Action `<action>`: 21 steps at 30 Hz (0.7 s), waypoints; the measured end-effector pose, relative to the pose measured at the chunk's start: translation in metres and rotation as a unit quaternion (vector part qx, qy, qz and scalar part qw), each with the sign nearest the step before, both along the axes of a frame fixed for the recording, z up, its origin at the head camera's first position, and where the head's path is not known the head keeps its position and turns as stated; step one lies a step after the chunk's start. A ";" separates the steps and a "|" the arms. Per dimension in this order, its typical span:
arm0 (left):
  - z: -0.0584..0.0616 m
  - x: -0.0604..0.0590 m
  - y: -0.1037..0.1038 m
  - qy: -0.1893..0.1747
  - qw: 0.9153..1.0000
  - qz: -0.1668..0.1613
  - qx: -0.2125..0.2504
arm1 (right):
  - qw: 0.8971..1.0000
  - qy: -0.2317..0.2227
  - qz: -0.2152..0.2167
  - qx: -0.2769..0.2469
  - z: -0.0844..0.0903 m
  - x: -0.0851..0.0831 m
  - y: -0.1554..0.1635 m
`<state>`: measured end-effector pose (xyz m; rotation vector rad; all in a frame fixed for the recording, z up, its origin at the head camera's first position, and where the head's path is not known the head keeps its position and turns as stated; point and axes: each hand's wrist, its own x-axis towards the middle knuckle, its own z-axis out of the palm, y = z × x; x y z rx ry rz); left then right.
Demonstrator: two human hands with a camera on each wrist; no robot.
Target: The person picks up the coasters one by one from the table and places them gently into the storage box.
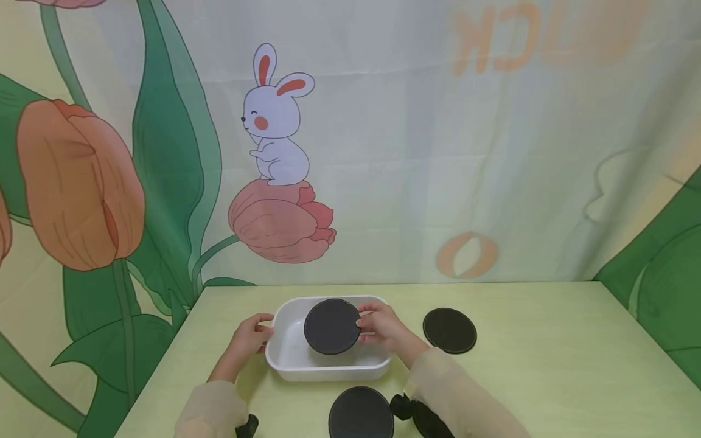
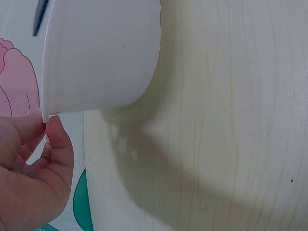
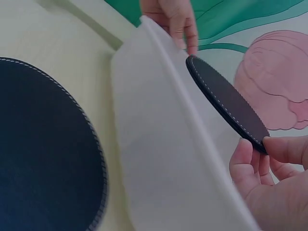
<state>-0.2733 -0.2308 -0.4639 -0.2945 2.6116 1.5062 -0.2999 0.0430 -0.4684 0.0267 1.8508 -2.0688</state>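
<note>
A white plastic basin [image 1: 285,359] stands on the pale green table. My right hand [image 1: 380,325] pinches the edge of a round black coaster [image 1: 331,326] and holds it tilted over the basin; the right wrist view shows the coaster [image 3: 226,101] edge-on above the basin's rim [image 3: 159,125], held by that hand [image 3: 269,168]. My left hand [image 1: 253,333] grips the basin's left rim, and in the left wrist view its fingers [image 2: 55,144] pinch the lip of the basin [image 2: 96,57].
A second black coaster [image 1: 449,330] lies right of the basin and a third [image 1: 361,413] lies in front of it, seen large as a coaster [image 3: 43,154] in the right wrist view. A printed curtain with a rabbit [image 1: 276,115] hangs behind the table.
</note>
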 end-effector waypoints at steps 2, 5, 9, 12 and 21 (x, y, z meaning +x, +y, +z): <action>0.000 0.000 0.000 0.001 1.000 0.000 0.002 | 1.000 -0.007 -0.003 0.000 -0.005 0.000 -0.007; 0.000 0.001 0.000 0.004 1.000 0.000 0.003 | 1.000 -0.019 -0.009 -0.001 -0.013 0.000 -0.016; 0.001 0.001 0.001 0.004 1.000 0.003 0.000 | 0.999 -0.026 -0.023 0.000 -0.017 0.002 -0.024; 0.002 0.001 0.001 0.002 1.000 0.002 0.000 | 0.999 -0.030 -0.033 0.004 -0.018 0.002 -0.028; 0.000 0.000 0.001 -0.002 1.000 0.006 -0.003 | 0.996 -0.051 -0.058 0.032 -0.023 0.000 -0.034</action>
